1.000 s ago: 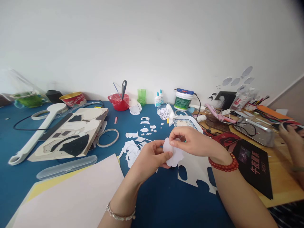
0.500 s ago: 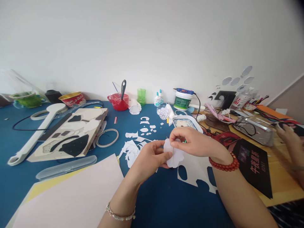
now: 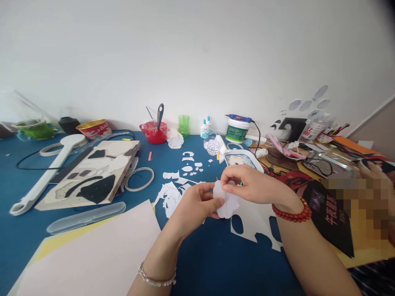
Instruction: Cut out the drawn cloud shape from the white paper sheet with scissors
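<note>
A white paper cutout with a scalloped edge and a line down its middle is held upright above the blue tabletop. My left hand pinches its left side between thumb and fingers. At the top of the same cutout, the thumb and fingertips of my right hand are pinched together near the middle line. The right palm hides what lies behind it, apart from a bit of green. Beneath my right wrist lies a white sheet with holes cut out. Crumpled white paper scraps lie beside my left hand.
Small paper pieces lie beyond my hands, near a roll of tape. Glue bottles, a red bowl and a white tub stand along the wall. Another person's hand is at the far right, partly pixelated.
The cutout has shifted very slightly to the right within the same two-handed hold. Otherwise both hands and the table items look the same.
</note>
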Available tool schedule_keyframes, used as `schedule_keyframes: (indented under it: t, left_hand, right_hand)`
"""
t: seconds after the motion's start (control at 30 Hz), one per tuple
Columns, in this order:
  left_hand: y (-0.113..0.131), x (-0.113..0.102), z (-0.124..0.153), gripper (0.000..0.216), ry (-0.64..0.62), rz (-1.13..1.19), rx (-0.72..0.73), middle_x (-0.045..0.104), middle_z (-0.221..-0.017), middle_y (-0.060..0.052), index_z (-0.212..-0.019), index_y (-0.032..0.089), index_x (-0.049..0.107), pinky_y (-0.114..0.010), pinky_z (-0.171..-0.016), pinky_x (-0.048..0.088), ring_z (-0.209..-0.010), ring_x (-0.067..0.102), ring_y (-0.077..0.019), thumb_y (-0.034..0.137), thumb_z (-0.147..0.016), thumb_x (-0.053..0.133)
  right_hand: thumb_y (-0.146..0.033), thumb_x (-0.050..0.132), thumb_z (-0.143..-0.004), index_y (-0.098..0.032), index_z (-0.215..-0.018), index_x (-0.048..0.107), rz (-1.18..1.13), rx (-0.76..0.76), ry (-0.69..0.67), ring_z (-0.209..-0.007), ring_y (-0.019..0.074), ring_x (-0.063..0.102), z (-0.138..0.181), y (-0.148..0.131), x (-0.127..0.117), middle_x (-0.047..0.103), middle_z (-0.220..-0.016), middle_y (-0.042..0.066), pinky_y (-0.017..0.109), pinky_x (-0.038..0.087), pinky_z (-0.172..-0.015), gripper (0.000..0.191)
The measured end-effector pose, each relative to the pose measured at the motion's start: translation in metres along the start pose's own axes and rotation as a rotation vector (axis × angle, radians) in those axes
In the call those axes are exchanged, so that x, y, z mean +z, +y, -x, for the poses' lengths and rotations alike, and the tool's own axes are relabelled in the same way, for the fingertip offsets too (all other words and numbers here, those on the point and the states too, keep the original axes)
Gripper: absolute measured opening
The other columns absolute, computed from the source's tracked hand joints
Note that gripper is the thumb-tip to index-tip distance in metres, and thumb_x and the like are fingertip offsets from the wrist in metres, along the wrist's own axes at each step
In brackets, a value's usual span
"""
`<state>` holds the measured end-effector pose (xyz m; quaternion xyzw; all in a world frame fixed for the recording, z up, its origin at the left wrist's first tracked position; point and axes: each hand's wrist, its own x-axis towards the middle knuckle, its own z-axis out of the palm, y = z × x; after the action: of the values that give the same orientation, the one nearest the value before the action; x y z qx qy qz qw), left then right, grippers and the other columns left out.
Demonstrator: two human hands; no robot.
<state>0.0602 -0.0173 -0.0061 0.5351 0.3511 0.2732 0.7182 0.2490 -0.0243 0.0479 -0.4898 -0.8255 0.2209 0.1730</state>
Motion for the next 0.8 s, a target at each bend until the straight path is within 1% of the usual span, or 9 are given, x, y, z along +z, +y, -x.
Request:
schedule_keyframes:
  t: [0.57,0.8]
  left_hand:
    - [-0.0002,0.0021,-0.0002,0.044,0.003,-0.018,0.041,0.074,-0.084,-0.005,-0.117,0.013,0.063,-0.025,-0.064,0.055,-0.07,0.066,-0.0142,0.021,-0.075,0.072]
    - [0.0013,0.0027,-0.0002,0.041,0.027,-0.023,0.049,0.072,-0.079,-0.004,-0.115,0.012,0.063,-0.025,-0.062,0.053,-0.066,0.065,-0.0143,0.017,-0.074,0.071]
  right_hand:
    - [-0.016,0.053,-0.087,-0.018,-0.078,0.06,-0.014,-0.014,0.014,-0.069,0.0129,0.048,-0.0003,0.0007,-0.0001,0.057,-0.076,-0.001,0.028,0.038,-0.061,0.011]
    - [-0.016,0.054,-0.087,-0.018,-0.078,0.06,-0.008,-0.019,0.025,-0.069,0.0119,0.048,-0.0006,0.0006,0.0,0.057,-0.076,-0.003,0.027,0.038,-0.061,0.011]
